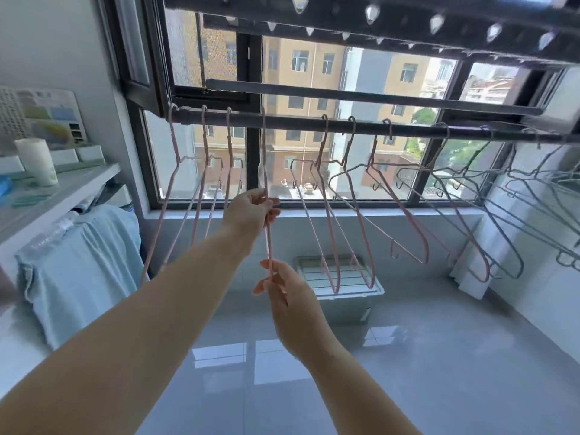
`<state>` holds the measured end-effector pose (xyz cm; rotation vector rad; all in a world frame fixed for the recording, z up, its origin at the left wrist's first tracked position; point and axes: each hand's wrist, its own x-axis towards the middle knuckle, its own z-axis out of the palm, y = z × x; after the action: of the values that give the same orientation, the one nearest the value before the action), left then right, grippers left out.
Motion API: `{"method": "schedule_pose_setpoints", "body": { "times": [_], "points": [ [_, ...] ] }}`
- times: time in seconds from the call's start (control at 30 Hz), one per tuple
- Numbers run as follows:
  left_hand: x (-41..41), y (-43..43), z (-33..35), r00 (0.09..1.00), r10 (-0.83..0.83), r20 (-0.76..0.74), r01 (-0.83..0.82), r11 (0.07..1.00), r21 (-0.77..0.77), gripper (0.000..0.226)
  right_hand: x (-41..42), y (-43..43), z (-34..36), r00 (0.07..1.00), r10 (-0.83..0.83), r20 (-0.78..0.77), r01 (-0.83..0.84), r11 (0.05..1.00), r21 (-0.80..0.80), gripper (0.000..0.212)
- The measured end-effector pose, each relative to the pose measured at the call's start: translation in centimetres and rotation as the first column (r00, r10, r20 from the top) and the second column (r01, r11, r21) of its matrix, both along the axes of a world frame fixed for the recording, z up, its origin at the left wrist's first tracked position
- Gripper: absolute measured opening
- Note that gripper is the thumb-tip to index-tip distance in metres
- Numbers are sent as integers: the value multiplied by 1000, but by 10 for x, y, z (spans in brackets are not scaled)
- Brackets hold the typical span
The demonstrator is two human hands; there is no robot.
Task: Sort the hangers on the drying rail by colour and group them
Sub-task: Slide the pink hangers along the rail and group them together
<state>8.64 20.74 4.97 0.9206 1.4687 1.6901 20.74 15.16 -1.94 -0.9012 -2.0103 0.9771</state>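
Pink hanger (266, 171) hooked on the rail (282, 120), turned edge-on, fourth from the rail's left end. Left hand (251, 211) pinching its wire partway down, fingers closed around it; right hand (282, 290) gripping the lower end of the same wire, thumb and forefinger clamped on it. Both hands on one hanger, below the rail.

Toward the rail's left end: three pink hangers (201, 183) bunched close, hooks near one another. Right of the held hanger along the rail: a gap, then more pink hangers (354, 199) spread loosely and tangled at angles, with a greyish one apparently mixed among them, though hard to tell against the bright window (314, 89). Toward the rail's right end: grey hangers (502, 215) overlapping in a rough cluster, hooks partly blurred.

Judged from this: sorting partly done. Pink group started at the left, held hanger seemingly joining it. Left to do: sliding the remaining pink ones leftward across the gap, pulling any grey one out from among them, and tightening the grey cluster at the right. Roughly a third to half complete, as an estimate only.

Below the rail, on the floor: a white crate (342, 277). Left of the rail: a shelf (47, 196) and light blue cloth (81, 265), not part of the job.
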Motion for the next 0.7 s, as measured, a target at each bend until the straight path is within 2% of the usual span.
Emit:
{"method": "schedule_pose_setpoints", "body": {
  "times": [0.1,0.13,0.17,0.23,0.27,0.3,0.37,0.5,0.6,0.7],
  "points": [
    [-2,1,-10,999,32,-21,-32,999,-11,28,6,0,-4,994,6,112,-8,1000,22,34],
    [-1,0,-11,993,59,-107,-62,998,-21,28,10,-1,-3,988,-32,148,23,998,62,36],
    [1,-3,-11,960,101,-260,-115,992,-41,29,16,-1,-1,985,-99,141,79,987,138,37],
    [8,-8,-8,817,207,-538,-235,972,17,41,30,0,9,972,-236,4,224,928,298,38],
    [15,-11,-4,765,248,-594,-235,967,101,49,37,3,14,957,-284,-62,288,897,335,40],
    [24,-12,0,746,259,-614,-194,966,172,52,44,7,19,943,-319,-90,330,877,348,43],
    [42,-10,6,756,185,-628,-68,976,206,52,54,21,25,929,-370,-24,358,880,310,49],
    [71,8,7,772,-94,-629,54,995,-83,55,57,49,12,922,-305,240,286,952,110,60],
    [86,21,-2,805,-220,-551,66,956,-286,50,57,59,-5,958,-164,236,185,980,-69,52],
    [90,22,-14,862,-219,-456,77,948,-309,28,59,61,-11,978,-112,177,118,993,-22,43]
  ]
}}
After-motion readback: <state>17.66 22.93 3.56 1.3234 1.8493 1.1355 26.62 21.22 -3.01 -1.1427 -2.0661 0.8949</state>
